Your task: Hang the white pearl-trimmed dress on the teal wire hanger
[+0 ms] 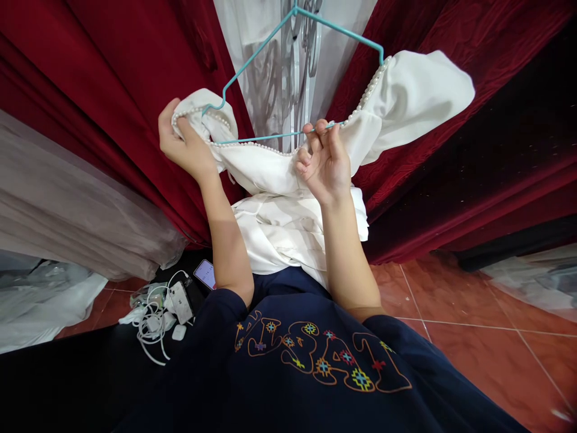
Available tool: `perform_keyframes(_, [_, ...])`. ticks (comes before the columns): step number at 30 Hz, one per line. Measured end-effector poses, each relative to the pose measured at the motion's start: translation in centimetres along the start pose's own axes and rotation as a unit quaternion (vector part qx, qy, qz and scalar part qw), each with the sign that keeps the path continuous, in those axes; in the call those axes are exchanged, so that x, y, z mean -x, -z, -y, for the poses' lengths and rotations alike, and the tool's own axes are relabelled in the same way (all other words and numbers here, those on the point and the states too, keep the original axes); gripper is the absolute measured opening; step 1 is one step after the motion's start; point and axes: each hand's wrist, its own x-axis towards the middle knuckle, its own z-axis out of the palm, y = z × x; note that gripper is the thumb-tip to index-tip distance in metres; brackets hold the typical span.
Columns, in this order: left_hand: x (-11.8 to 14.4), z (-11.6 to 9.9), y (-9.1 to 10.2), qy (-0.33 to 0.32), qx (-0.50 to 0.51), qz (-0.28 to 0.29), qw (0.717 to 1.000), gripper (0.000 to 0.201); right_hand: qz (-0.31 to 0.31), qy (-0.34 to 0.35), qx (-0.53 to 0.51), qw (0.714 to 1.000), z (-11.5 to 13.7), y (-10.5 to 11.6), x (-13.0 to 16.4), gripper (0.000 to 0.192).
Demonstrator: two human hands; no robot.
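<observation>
A white dress [279,222] with a pearl-beaded neckline and puffed sleeves hangs on a thin turquoise hanger [261,49], its lower part bunched on my lap. With fingers wrapped round the beaded edge at the left shoulder, my left hand [187,141] grips the dress beside the hanger's left end. My right hand [325,159], palm toward me, pinches the hanger's bottom bar near the right side of the neckline. The right sleeve [424,99] drapes outward from the hanger's right end. The hanger's hook is cut off by the top edge.
Dark red curtains [112,90] hang on both sides, with a sheer white curtain [265,72] and a metal grille behind. On a black surface at lower left lie tangled white cables [151,328], a white power bank or phone [180,302] and a lit phone [205,273]. Red tiles [451,300] cover the floor.
</observation>
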Motion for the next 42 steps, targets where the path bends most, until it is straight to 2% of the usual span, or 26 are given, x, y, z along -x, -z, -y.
perform_keyframes(2, [-0.7, 1.5, 1.2, 0.035, 0.019, -0.001, 0.999, 0.025, 0.003, 0.006, 0.016, 1.0, 0.0, 0.1, 0.0, 0.04])
perform_keyframes(4, [-0.4, 2.0, 2.1, 0.057, 0.006, 0.008, 0.998, 0.024, 0.006, 0.009, 0.019, 1.0, 0.0, 0.3, -0.1, 0.042])
perform_keyframes(7, [2.2, 1.0, 2.6, 0.048, -0.075, -0.028, 0.996, 0.01, 0.006, 0.01, 0.002, 1.0, 0.0, 0.4, -0.2, 0.043])
perform_keyframes(10, [5.7, -0.5, 2.8, 0.064, -0.13, -0.045, 0.988, 0.011, -0.005, 0.006, 0.01, 1.0, 0.0, 0.4, -0.2, 0.047])
perform_keyframes(13, [8.1, -1.0, 3.0, 0.11, -0.144, -0.018, 0.983, 0.014, -0.014, 0.008, 0.042, 0.999, -0.1, 0.4, -0.2, 0.052])
perform_keyframes(15, [8.8, -1.2, 2.9, 0.122, -0.135, 0.022, 0.983, 0.017, -0.012, 0.01, 0.05, 0.999, -0.2, 0.3, -0.1, 0.051])
perform_keyframes(20, [8.8, -3.7, 1.0, 0.069, -0.033, 0.166, 0.983, 0.014, -0.012, 0.026, 0.094, 0.995, -0.6, 0.2, -0.1, 0.049])
perform_keyframes(24, [9.5, -7.0, -1.6, 0.093, 0.075, 0.282, 0.952, 0.041, -0.014, 0.036, 0.13, 0.991, -0.8, 0.0, -0.3, 0.051])
perform_keyframes(26, [10.3, -8.1, -2.9, 0.103, 0.113, 0.283, 0.947, 0.048, -0.015, 0.041, 0.133, 0.99, -0.8, -0.2, -0.2, 0.051])
perform_keyframes(30, [11.4, -9.2, -4.8, 0.109, 0.134, 0.201, 0.964, 0.045, -0.02, 0.026, 0.178, 0.983, 0.8, 0.0, 0.9, 0.049])
perform_keyframes(33, [11.6, -9.5, -5.0, 0.146, 0.098, 0.173, 0.969, 0.038, -0.082, 0.068, 0.256, 0.961, 3.4, 1.2, 1.8, 0.033])
perform_keyframes(35, [11.5, -9.8, -4.9, 0.165, 0.076, 0.162, 0.97, 0.032, -0.158, 0.166, 0.292, 0.929, 5.2, 2.3, 1.5, 0.021])
perform_keyframes(36, [11.4, -9.9, -4.9, 0.17, 0.071, 0.157, 0.97, 0.03, -0.19, 0.219, 0.318, 0.903, 5.9, 2.9, 1.1, 0.018])
perform_keyframes(38, [11.3, -10.1, -4.8, 0.18, 0.065, 0.152, 0.97, 0.028, -0.23, 0.28, 0.399, 0.843, 6.8, 3.8, -0.3, 0.026])
perform_keyframes(40, [11.2, -10.2, -4.8, 0.189, 0.057, 0.151, 0.969, 0.028, -0.246, 0.3, 0.483, 0.785, 7.0, 4.2, -2.1, 0.041])
perform_keyframes(42, [11.2, -10.0, -4.9, 0.19, 0.054, 0.149, 0.969, 0.028, -0.247, 0.309, 0.51, 0.764, 6.8, 4.2, -3.8, 0.04])
